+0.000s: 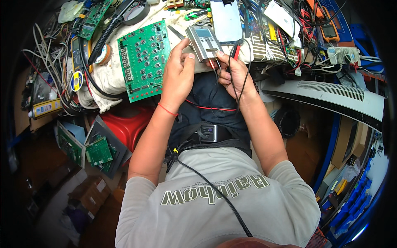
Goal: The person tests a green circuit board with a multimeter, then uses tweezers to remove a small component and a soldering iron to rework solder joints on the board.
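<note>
A small silver meter with a grey screen and front buttons is tilted at the bench's front edge. My left hand is along its left side, fingers curled against the casing; some fingertips are hidden. At its lower right corner, my right hand is closed around black and red test leads, its thumb touching the casing. Red and black lead ends meet the meter's lower edge. Left of my left hand lies a green circuit board with rows of push buttons and a digit display.
Tweezers and a green-black screwdriver lie behind. Tangled cables and an orange multimeter fill the right. A solder spool and another spool stand left. Below are a red stool and a grey panel.
</note>
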`<action>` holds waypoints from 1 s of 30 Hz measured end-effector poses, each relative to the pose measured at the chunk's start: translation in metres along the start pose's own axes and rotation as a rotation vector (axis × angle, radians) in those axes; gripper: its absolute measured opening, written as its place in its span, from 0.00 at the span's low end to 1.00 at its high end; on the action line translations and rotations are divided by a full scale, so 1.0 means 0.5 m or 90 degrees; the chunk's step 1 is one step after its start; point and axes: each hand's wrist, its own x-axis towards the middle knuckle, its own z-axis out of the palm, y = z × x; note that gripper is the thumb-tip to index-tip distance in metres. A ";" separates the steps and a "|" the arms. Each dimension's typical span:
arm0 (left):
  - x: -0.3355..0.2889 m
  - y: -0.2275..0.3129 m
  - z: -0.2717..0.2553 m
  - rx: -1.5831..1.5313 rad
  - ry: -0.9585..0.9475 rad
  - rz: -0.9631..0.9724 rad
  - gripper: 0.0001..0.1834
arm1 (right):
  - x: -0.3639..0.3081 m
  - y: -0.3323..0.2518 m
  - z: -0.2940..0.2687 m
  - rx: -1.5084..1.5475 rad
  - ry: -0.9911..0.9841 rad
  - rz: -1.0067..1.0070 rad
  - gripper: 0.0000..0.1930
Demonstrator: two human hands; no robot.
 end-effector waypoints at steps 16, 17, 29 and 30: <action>0.017 -0.013 -0.010 0.320 0.009 0.223 0.20 | -0.009 -0.037 -0.033 -0.621 0.099 -0.213 0.19; 0.018 -0.014 -0.014 0.325 0.020 0.230 0.19 | -0.010 -0.040 -0.036 -0.641 0.108 -0.192 0.20; 0.034 0.056 -0.059 0.146 0.009 0.217 0.11 | -0.113 -0.104 -0.033 -0.618 0.111 -0.743 0.20; 0.029 0.069 -0.050 0.158 -0.026 0.271 0.12 | -0.120 -0.109 -0.019 -0.557 0.067 -0.743 0.21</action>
